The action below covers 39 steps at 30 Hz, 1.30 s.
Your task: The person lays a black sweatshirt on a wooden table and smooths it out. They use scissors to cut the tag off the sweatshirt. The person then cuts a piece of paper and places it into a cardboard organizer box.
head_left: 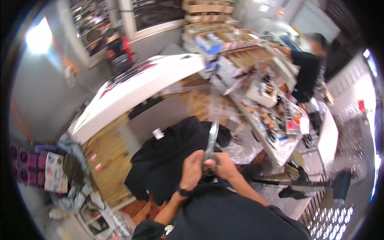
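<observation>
Item, left hand (194,166): we see its fingers curled round the near end of a long metal-bladed tool (213,134); a dark watch (185,193) sits on its wrist.
Item, right hand (225,167): curled at the same near end, pressed close beside the left; blur keeps us from telling which fingers bear on what.
Item, the tool: between both hands, blade pointing away from them; whether it has one blade or two, we cannot tell.
Item, black cloth (172,146): bunched beyond and to the left of the left hand, a white tag (158,134) near its far edge.
Item, grey sheet (158,118): farther beyond the left hand, partly under the cloth.
Item, clear plastic (244,148): crumpled, beyond and to the right of the right hand.
Progress, as we judge it: the tool is taken up and gripped; the cloth is laid out but neither flattened nor folded. We find no cut or finished piece near either hand, so most handling appears left.
</observation>
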Tool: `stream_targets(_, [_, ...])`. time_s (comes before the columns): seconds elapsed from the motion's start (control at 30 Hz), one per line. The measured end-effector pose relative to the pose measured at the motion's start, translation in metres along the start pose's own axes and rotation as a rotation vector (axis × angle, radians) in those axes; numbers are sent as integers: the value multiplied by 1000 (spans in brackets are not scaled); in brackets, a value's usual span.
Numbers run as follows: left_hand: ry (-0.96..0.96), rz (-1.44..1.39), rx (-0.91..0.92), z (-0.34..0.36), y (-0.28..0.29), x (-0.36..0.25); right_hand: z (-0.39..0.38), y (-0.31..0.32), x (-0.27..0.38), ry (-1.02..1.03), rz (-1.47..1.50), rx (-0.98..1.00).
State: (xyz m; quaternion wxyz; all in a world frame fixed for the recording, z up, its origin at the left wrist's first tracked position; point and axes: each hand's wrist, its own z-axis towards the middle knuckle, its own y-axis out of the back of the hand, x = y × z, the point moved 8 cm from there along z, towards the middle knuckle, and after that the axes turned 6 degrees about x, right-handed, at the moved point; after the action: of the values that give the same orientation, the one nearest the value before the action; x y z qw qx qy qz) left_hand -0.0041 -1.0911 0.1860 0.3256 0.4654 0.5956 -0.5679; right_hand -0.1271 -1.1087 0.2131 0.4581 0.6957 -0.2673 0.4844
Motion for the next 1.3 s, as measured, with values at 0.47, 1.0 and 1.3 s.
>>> stream_targets(0.47, [260,-403,60,0,19,19,8,-12,40,298,-282,-142])
stream_targets(1.0, [-160,325,-164,20,30,-40,21,2,33,-20,1,-255])
stream_targets(1.3, [-61,149,-304,27,48,-17,47,-19,3,28,22,-288])
